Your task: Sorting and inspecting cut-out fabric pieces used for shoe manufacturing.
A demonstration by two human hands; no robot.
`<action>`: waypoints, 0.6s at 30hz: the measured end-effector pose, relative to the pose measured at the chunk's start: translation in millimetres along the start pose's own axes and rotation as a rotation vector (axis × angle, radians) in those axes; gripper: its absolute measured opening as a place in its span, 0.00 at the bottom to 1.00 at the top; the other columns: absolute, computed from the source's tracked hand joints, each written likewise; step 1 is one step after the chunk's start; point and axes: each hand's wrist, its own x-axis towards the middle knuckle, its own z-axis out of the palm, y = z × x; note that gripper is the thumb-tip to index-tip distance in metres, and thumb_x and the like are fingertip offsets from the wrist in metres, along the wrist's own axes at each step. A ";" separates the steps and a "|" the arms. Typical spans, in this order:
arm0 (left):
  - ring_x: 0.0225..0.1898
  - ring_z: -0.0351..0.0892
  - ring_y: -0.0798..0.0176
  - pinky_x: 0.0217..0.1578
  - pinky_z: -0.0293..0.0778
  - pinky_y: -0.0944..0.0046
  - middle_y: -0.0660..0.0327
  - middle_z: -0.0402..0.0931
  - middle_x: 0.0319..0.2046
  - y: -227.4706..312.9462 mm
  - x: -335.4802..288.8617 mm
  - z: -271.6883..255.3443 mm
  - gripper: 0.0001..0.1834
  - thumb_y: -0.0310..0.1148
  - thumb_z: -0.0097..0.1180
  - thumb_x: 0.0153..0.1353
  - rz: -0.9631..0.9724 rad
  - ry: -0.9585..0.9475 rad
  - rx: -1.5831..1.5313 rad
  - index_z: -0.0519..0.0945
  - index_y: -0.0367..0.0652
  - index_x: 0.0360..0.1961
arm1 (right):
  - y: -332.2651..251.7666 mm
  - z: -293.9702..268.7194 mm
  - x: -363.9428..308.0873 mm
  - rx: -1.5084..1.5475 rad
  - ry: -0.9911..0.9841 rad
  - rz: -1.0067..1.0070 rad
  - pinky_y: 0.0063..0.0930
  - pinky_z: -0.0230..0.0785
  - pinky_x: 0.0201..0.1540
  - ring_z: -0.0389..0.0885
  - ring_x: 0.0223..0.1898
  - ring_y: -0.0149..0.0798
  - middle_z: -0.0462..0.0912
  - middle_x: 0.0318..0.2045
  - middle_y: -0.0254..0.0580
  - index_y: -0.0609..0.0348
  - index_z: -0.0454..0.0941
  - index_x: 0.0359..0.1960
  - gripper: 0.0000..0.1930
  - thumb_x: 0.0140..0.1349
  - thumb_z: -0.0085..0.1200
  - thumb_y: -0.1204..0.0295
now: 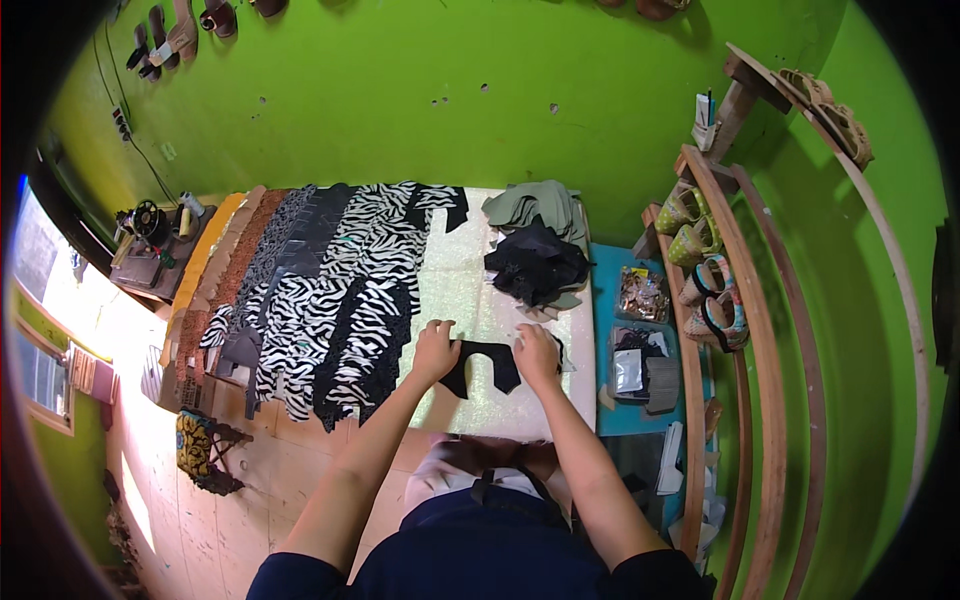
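A black cut piece, probably leather or fabric, with a rounded notch and pointed lower ends, lies over the pale sheet on the table in front of me. My left hand is closed at its left end, fingers curled in. On the other side, my right hand is bent over its right part, fingertips down on the edge; a bit of black shows beyond this hand. Above my hands sits a heap of black scraps, next to stacked grey-green pieces.
Rows of zebra-print pieces cover the table's left, beside brown and yellow strips. On the right, a blue surface holds clear packets, close to a wooden rack with sandals. A sewing machine stands far left.
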 end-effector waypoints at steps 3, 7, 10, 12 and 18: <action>0.42 0.71 0.46 0.45 0.69 0.55 0.47 0.70 0.41 3.2 -8.5 8.1 0.17 0.31 0.51 0.51 0.105 0.038 0.023 0.73 0.40 0.43 | 3.5 -12.4 -7.1 -0.292 0.104 0.257 0.36 0.62 0.48 0.71 0.43 0.44 0.73 0.38 0.44 0.57 0.72 0.41 0.20 0.46 0.60 0.64; 0.42 0.72 0.48 0.44 0.69 0.56 0.49 0.71 0.39 22.4 -11.0 17.4 0.13 0.30 0.50 0.51 0.135 -0.045 -0.107 0.75 0.39 0.39 | 22.1 -21.0 -7.0 -0.355 -0.107 0.456 0.37 0.60 0.51 0.69 0.47 0.46 0.72 0.41 0.48 0.59 0.72 0.41 0.26 0.42 0.63 0.58; 0.38 0.74 0.49 0.41 0.71 0.57 0.52 0.73 0.37 33.2 -13.0 28.7 0.11 0.30 0.48 0.52 0.186 -0.073 -0.170 0.77 0.39 0.35 | 28.7 -21.3 -4.1 -0.265 -0.186 0.479 0.37 0.57 0.52 0.69 0.47 0.46 0.73 0.40 0.49 0.62 0.73 0.38 0.23 0.43 0.62 0.60; 0.37 0.75 0.49 0.40 0.71 0.57 0.52 0.73 0.36 37.3 -14.2 35.1 0.11 0.30 0.48 0.52 0.204 -0.068 -0.183 0.77 0.39 0.35 | 30.8 -23.2 -4.9 -0.263 -0.188 0.478 0.37 0.58 0.52 0.70 0.47 0.48 0.74 0.39 0.49 0.60 0.74 0.38 0.22 0.43 0.61 0.61; 0.38 0.75 0.54 0.41 0.70 0.61 0.51 0.74 0.36 58.7 -9.5 30.7 0.13 0.32 0.50 0.55 0.139 -0.146 -0.295 0.75 0.36 0.38 | 19.8 -41.3 -8.9 -0.136 -0.107 0.305 0.37 0.58 0.50 0.68 0.46 0.47 0.70 0.41 0.46 0.53 0.74 0.44 0.23 0.44 0.61 0.61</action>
